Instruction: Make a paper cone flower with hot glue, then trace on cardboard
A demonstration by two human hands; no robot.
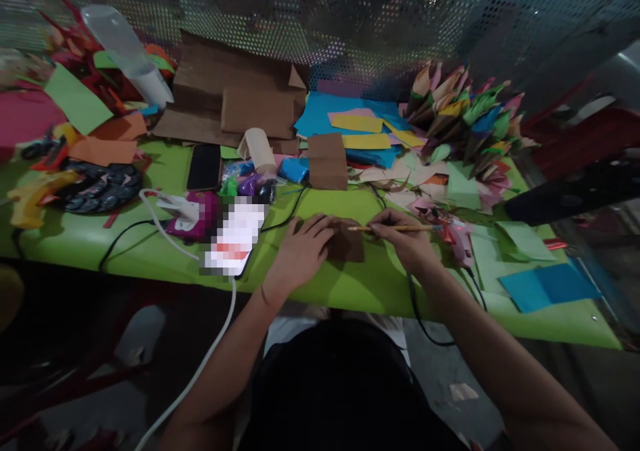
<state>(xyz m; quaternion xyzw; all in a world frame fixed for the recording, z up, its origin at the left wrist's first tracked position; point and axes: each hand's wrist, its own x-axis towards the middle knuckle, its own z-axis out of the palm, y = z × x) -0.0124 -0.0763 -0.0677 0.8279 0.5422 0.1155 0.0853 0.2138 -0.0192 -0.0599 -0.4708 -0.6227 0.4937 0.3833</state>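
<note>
My left hand lies flat at the left edge of a small brown cardboard piece on the green table, its fingers stretched out and resting partly on the cardboard. In my right hand a thin, tan pencil-like stick is pinched between thumb and fingers. The stick lies almost level, and its left end is over the cardboard. Just right of my right hand sits a pink glue gun with a black cord. Another brown cardboard piece lies farther back.
A lit phone, a magenta power block and a dark phone are left. Behind lie cardboard sheets and blue paper. Paper cones stand back right. A yellow glue gun lies far left. Cords cross the front edge.
</note>
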